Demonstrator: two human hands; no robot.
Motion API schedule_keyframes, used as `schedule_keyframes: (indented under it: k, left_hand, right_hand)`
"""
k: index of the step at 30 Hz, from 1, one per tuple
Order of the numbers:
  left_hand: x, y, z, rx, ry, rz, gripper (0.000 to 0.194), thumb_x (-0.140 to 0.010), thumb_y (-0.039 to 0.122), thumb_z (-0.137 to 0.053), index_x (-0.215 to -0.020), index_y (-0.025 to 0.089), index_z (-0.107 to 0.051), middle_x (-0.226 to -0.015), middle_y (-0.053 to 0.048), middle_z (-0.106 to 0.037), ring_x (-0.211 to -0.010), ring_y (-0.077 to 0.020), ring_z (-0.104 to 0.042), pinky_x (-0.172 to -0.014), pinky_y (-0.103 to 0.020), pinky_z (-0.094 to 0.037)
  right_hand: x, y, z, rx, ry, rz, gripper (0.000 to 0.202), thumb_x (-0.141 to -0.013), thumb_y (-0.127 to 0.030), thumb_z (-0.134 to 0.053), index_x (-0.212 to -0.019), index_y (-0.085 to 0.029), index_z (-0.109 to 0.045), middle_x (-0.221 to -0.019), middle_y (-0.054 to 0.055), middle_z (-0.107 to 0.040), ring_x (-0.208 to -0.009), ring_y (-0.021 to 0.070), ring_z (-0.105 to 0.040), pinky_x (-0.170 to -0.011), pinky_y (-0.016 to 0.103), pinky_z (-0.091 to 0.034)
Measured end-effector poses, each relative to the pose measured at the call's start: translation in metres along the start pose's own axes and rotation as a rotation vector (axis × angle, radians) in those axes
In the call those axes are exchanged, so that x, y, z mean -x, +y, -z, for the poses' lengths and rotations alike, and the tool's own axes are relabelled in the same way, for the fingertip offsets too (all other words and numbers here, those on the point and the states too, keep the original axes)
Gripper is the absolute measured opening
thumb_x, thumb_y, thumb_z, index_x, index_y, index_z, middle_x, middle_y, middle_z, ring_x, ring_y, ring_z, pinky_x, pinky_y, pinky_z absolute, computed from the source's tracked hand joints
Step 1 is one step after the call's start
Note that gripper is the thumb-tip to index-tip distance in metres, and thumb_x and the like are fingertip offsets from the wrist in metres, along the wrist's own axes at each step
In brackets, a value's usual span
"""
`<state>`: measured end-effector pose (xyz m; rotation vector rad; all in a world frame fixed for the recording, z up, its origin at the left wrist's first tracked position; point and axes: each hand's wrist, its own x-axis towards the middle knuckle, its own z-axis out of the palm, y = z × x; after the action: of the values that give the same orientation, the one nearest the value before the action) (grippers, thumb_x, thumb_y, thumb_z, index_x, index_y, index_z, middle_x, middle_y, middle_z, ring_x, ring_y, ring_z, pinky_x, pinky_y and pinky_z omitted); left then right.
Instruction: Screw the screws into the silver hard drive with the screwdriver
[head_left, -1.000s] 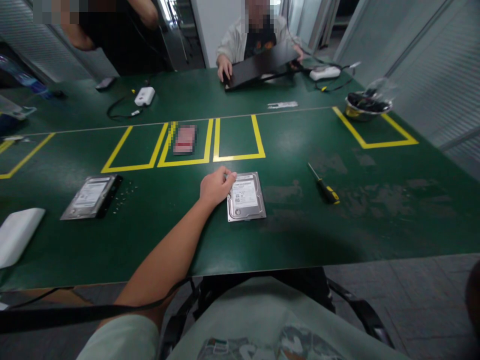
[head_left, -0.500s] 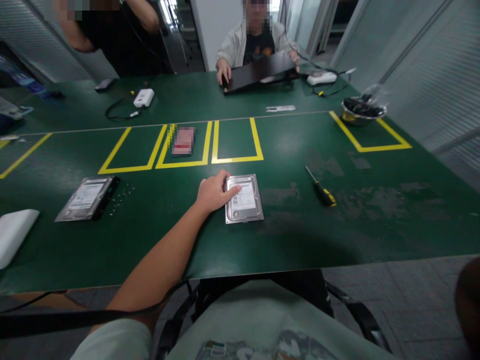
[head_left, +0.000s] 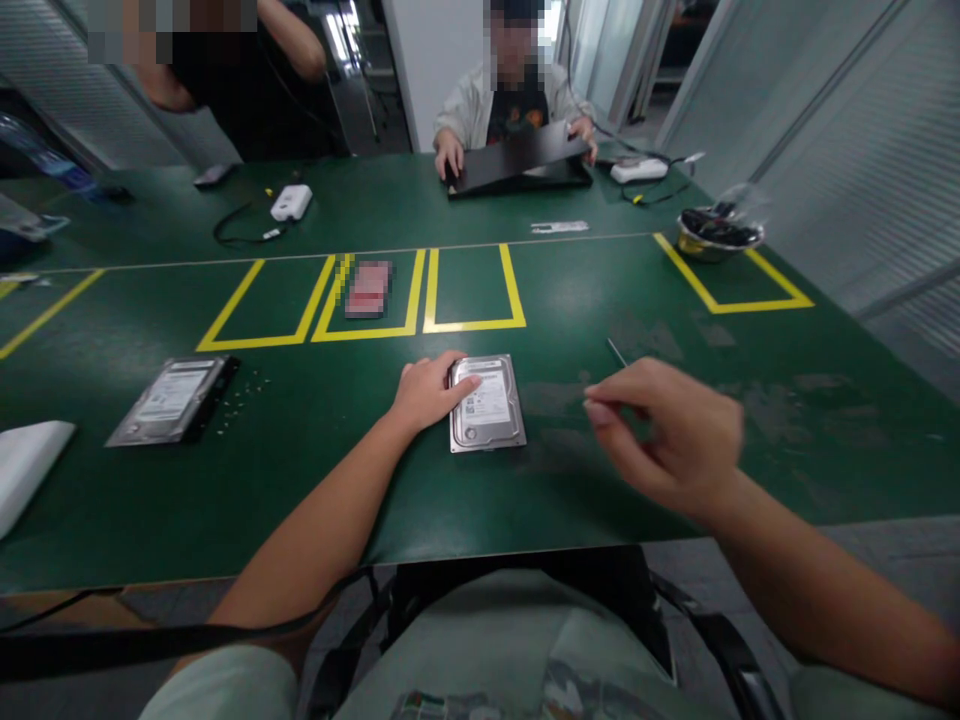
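A silver hard drive (head_left: pixel 495 408) with a white label lies flat on the green table in front of me. My left hand (head_left: pixel 426 395) grips its left side, thumb over the top face and fingers along the edge. To the right of the drive, my right hand (head_left: pixel 666 432) hovers over the table with thumb and forefinger pinched together; whatever they hold, if anything, is too small to make out. Behind that hand, the thin shaft of a screwdriver (head_left: pixel 616 352) shows, its handle hidden by the hand.
Further left lie a second hard drive (head_left: pixel 171 400), several tiny screws (head_left: pixel 238 402) and a white object (head_left: pixel 30 465). Yellow tape outlines mark the table, one around a pink item (head_left: pixel 367 290). A bowl (head_left: pixel 716 240) stands at the right. Across the table, a person handles a black panel (head_left: pixel 517 165).
My right hand has come in from the right, covering the screwdriver's handle. My left hand stays on the hard drive. The person opposite has tilted the black panel differently.
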<state>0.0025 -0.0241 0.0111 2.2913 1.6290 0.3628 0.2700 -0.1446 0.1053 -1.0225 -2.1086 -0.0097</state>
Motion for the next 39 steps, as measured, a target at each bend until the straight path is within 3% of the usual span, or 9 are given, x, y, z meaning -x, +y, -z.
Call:
schedule_keyframes:
  k: [5, 9, 16, 19, 21, 25, 28, 32, 39]
  left_hand:
    - [-0.001, -0.002, 0.002, 0.047, -0.021, -0.001, 0.052, -0.088, 0.059, -0.048, -0.127, 0.026, -0.06, -0.092, -0.005, -0.071, -0.09, -0.0245, -0.062, -0.078, -0.033, -0.039]
    - [-0.002, -0.002, 0.005, 0.073, -0.046, 0.005, 0.05, -0.088, 0.056, -0.049, -0.126, 0.026, -0.061, -0.089, -0.004, -0.07, -0.088, -0.0233, -0.061, -0.076, -0.032, -0.039]
    - [0.0, 0.0, 0.009, 0.038, -0.064, 0.021, 0.049, -0.09, 0.055, -0.048, -0.127, 0.026, -0.06, -0.089, -0.005, -0.069, -0.091, -0.0255, -0.059, -0.078, -0.034, -0.037]
    - [0.001, -0.002, 0.009, 0.029, -0.062, 0.015, 0.048, -0.09, 0.055, -0.047, -0.126, 0.026, -0.059, -0.088, -0.005, -0.068, -0.091, -0.0263, -0.058, -0.077, -0.034, -0.036]
    - [0.001, -0.003, 0.009, 0.026, -0.061, 0.006, 0.048, -0.09, 0.055, -0.047, -0.125, 0.025, -0.06, -0.086, -0.004, -0.067, -0.09, -0.0262, -0.057, -0.075, -0.034, -0.035]
    - [0.0, -0.005, 0.007, 0.02, -0.056, -0.002, 0.049, -0.09, 0.056, -0.047, -0.126, 0.024, -0.059, -0.087, -0.005, -0.067, -0.088, -0.0259, -0.057, -0.074, -0.033, -0.034]
    - [0.0, -0.007, 0.007, 0.022, -0.049, -0.008, 0.049, -0.09, 0.057, -0.047, -0.126, 0.025, -0.059, -0.088, -0.004, -0.067, -0.088, -0.0254, -0.057, -0.074, -0.033, -0.033]
    - [0.0, -0.007, 0.007, 0.044, -0.041, -0.007, 0.048, -0.09, 0.057, -0.048, -0.125, 0.025, -0.06, -0.087, -0.004, -0.067, -0.088, -0.025, -0.057, -0.073, -0.033, -0.033]
    - [0.0, -0.007, 0.007, 0.056, -0.035, -0.007, 0.048, -0.09, 0.056, -0.049, -0.124, 0.025, -0.061, -0.086, -0.004, -0.067, -0.087, -0.0249, -0.057, -0.074, -0.033, -0.033]
  right_hand:
    - [0.024, 0.003, -0.05, -0.065, -0.208, 0.119, 0.013, -0.091, -0.016, -0.055, -0.101, -0.017, -0.063, -0.084, 0.006, -0.068, -0.074, 0.0168, -0.06, -0.068, 0.031, -0.052]
    - [0.041, 0.008, -0.062, -0.057, -0.233, 0.107, 0.013, -0.092, -0.016, -0.054, -0.101, -0.016, -0.063, -0.085, 0.007, -0.069, -0.075, 0.0171, -0.06, -0.068, 0.031, -0.051]
    - [0.075, 0.054, -0.017, 0.277, -0.007, -0.108, 0.009, -0.09, -0.021, -0.059, -0.095, -0.02, -0.065, -0.082, 0.004, -0.068, -0.074, 0.0173, -0.063, -0.071, 0.029, -0.051]
    - [0.099, 0.092, 0.016, 0.611, 0.034, -0.371, 0.02, -0.09, -0.034, -0.054, -0.09, -0.019, -0.068, -0.08, 0.007, -0.067, -0.072, 0.0212, -0.062, -0.065, 0.032, -0.047]
    - [0.12, 0.121, 0.039, 0.847, 0.058, -0.542, 0.033, -0.087, -0.039, -0.052, -0.1, -0.015, -0.071, -0.09, 0.014, -0.067, -0.081, 0.0277, -0.062, -0.067, 0.036, -0.047]
    - [0.158, 0.18, 0.074, 1.044, 0.033, -0.816, 0.044, -0.082, -0.039, -0.053, -0.112, -0.012, -0.072, -0.101, 0.022, -0.065, -0.092, 0.0342, -0.059, -0.069, 0.042, -0.045]
    - [0.173, 0.211, 0.087, 1.023, -0.162, -0.974, 0.046, -0.082, -0.038, -0.058, -0.114, -0.009, -0.072, -0.098, 0.023, -0.067, -0.091, 0.0353, -0.059, -0.07, 0.042, -0.044]
    - [0.173, 0.226, 0.089, 0.989, -0.3, -1.065, 0.043, -0.087, -0.036, -0.057, -0.114, -0.008, -0.073, -0.106, 0.025, -0.068, -0.097, 0.0347, -0.059, -0.074, 0.041, -0.043]
    - [0.152, 0.21, 0.084, 0.892, -0.35, -1.143, 0.034, -0.089, -0.028, -0.058, -0.113, -0.011, -0.075, -0.113, 0.025, -0.066, -0.09, 0.0274, -0.056, -0.069, 0.04, -0.038]
